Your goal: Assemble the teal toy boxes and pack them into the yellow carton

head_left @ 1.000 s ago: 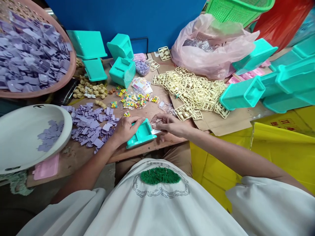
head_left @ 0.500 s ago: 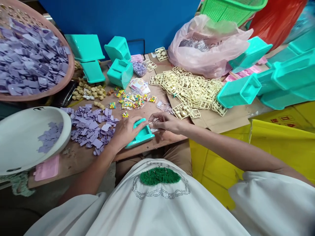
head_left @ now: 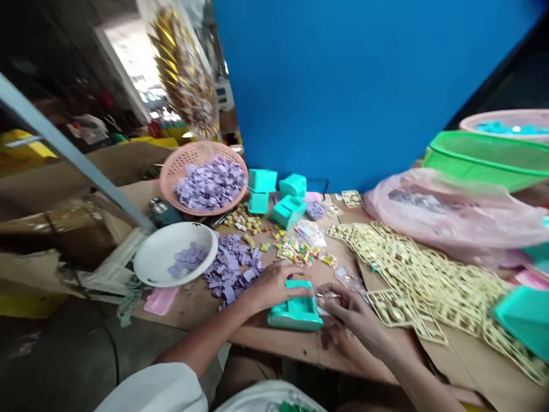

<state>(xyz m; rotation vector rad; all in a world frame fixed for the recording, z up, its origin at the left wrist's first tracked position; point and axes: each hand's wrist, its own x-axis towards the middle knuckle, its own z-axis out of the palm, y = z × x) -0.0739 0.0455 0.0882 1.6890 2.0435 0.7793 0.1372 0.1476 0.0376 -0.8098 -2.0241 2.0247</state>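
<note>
Teal plastic box sits on the near edge of the table, and my left hand is clamped over its far-left corner, fingers curled down onto it. My right hand is just to the right of the box, fingertips pinched narrow on a small clear packet that touches the box's right end; I can't make out what the packet holds.

What changed in the last second is mostly the view: my head has swung up and left, so the blue wall now fills the top and the frame is blurred. The hands and box have kept their hold, which I read as the packet work carrying on unbroken.

Beyond my left hand lies a heap of purple pieces, with a white bowl further left and a pink basket past that. Ahead of both hands are small coloured bits. Beyond my right hand spread cream plastic frames and a pink bag.
</note>
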